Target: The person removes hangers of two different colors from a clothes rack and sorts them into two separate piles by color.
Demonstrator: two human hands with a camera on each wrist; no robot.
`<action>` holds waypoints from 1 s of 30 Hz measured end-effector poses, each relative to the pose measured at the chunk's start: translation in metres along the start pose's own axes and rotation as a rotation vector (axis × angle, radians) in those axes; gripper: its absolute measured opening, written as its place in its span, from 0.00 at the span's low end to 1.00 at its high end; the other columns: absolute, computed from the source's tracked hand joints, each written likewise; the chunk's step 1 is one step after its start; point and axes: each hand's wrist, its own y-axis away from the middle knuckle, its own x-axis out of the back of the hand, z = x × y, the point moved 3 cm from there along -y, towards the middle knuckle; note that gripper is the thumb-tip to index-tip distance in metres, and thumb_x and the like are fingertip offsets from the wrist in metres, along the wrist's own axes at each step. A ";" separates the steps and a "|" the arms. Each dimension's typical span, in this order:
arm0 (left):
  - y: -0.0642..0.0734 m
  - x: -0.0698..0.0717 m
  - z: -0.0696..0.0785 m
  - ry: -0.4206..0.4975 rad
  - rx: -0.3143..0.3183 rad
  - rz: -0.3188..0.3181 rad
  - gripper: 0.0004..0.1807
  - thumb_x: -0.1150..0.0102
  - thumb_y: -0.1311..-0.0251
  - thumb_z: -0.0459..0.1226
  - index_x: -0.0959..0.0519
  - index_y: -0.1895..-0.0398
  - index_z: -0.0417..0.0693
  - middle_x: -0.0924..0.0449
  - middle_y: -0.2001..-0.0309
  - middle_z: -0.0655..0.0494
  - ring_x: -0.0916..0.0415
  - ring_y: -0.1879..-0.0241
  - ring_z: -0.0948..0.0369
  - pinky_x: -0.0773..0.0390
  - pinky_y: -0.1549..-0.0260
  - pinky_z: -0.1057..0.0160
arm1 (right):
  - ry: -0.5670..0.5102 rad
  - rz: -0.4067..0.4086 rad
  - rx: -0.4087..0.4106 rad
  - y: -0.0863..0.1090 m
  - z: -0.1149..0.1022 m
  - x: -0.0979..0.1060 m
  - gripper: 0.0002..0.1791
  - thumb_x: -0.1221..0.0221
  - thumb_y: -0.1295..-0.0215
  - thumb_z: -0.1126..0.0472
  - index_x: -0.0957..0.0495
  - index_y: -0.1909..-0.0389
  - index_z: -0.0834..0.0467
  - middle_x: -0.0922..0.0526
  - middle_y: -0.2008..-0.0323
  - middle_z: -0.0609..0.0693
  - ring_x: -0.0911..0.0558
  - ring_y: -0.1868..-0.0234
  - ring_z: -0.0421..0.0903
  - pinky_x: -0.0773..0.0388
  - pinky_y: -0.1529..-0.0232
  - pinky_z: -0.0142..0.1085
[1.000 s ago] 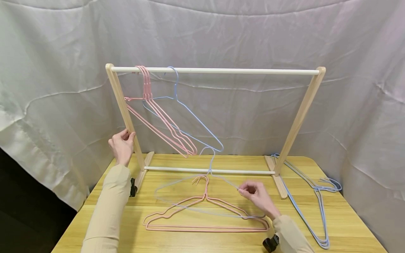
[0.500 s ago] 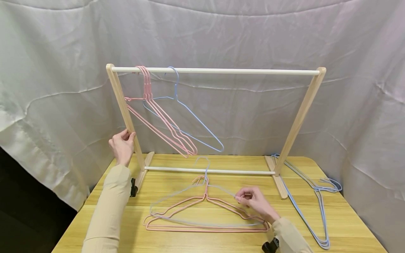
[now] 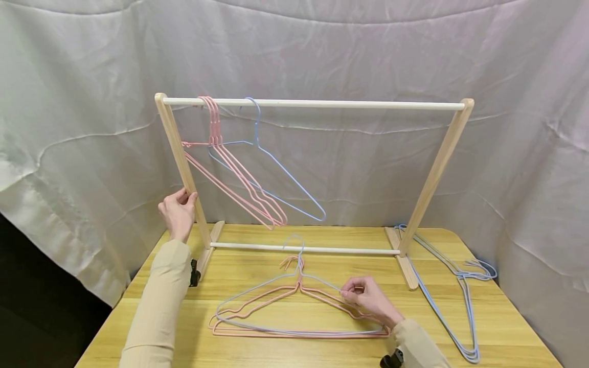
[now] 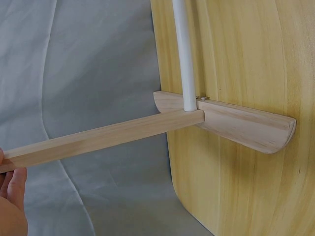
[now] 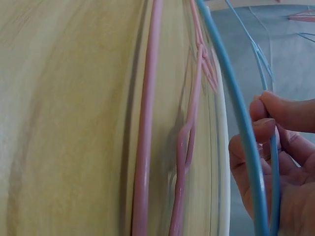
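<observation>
My left hand (image 3: 178, 212) grips the left wooden upright (image 3: 176, 145) of a small clothes rack, thumb on its near side. With thumb and fingertips, my right hand (image 3: 371, 300) pinches the right shoulder of a light blue wire hanger (image 3: 257, 288). That hanger overlaps the pink hangers (image 5: 146, 118) lying on the table, its hook pointing toward the rack. In the right wrist view its lower wire passes in front of my fingers. Several pink hangers (image 3: 214, 133) hang bunched on the rail's left part, with one blue hanger (image 3: 290, 175) to their right.
The white top rail (image 3: 349, 104) spans both uprights, and a lower white bar (image 3: 349, 250) runs near the wooden table (image 3: 285, 358). Several blue hangers (image 3: 468, 306) lie stacked beside the right upright (image 3: 437, 168). A grey curtain (image 3: 368, 51) hangs behind.
My right hand has come down and slightly toward me, bringing the blue hanger lower over the pink hangers on the table. The left hand keeps its grip in place.
</observation>
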 end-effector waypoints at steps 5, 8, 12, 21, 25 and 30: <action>0.000 0.000 0.000 0.001 0.002 0.000 0.15 0.35 0.34 0.38 0.15 0.48 0.40 0.13 0.53 0.39 0.17 0.48 0.44 0.23 0.45 0.50 | 0.067 0.020 0.016 -0.002 0.001 -0.004 0.07 0.36 0.38 0.68 0.18 0.66 0.72 0.17 0.73 0.62 0.26 0.76 0.34 0.28 0.72 0.26; 0.000 0.000 0.000 0.004 0.007 -0.006 0.16 0.36 0.34 0.38 0.15 0.47 0.40 0.13 0.52 0.39 0.18 0.47 0.44 0.24 0.44 0.50 | 0.109 0.031 0.030 -0.003 0.002 -0.006 0.06 0.36 0.38 0.69 0.17 0.68 0.71 0.17 0.74 0.62 0.26 0.76 0.33 0.28 0.72 0.26; 0.000 0.000 -0.001 0.009 0.015 -0.012 0.16 0.36 0.34 0.38 0.15 0.46 0.40 0.13 0.51 0.39 0.19 0.45 0.45 0.24 0.43 0.50 | 0.164 0.038 0.064 -0.004 0.003 -0.007 0.05 0.36 0.38 0.69 0.17 0.70 0.69 0.16 0.75 0.59 0.27 0.76 0.31 0.29 0.72 0.26; 0.000 0.000 -0.001 0.007 0.006 -0.004 0.16 0.35 0.35 0.38 0.15 0.47 0.40 0.13 0.52 0.39 0.18 0.46 0.44 0.24 0.42 0.50 | 0.275 0.048 0.056 -0.006 0.005 -0.009 0.04 0.35 0.38 0.67 0.15 0.70 0.65 0.15 0.73 0.52 0.27 0.75 0.29 0.28 0.71 0.26; 0.000 0.000 -0.001 0.010 -0.002 0.001 0.15 0.35 0.35 0.38 0.15 0.48 0.40 0.13 0.53 0.39 0.19 0.46 0.43 0.26 0.41 0.49 | 0.298 0.049 0.038 -0.006 0.004 -0.010 0.04 0.35 0.38 0.67 0.14 0.70 0.64 0.15 0.74 0.51 0.27 0.76 0.29 0.29 0.73 0.26; 0.000 0.000 0.000 0.006 -0.003 0.004 0.15 0.35 0.35 0.38 0.14 0.49 0.41 0.13 0.53 0.39 0.18 0.47 0.43 0.26 0.42 0.49 | 0.296 0.046 0.031 -0.005 0.002 -0.011 0.04 0.34 0.38 0.67 0.14 0.70 0.64 0.15 0.76 0.51 0.29 0.78 0.30 0.31 0.76 0.25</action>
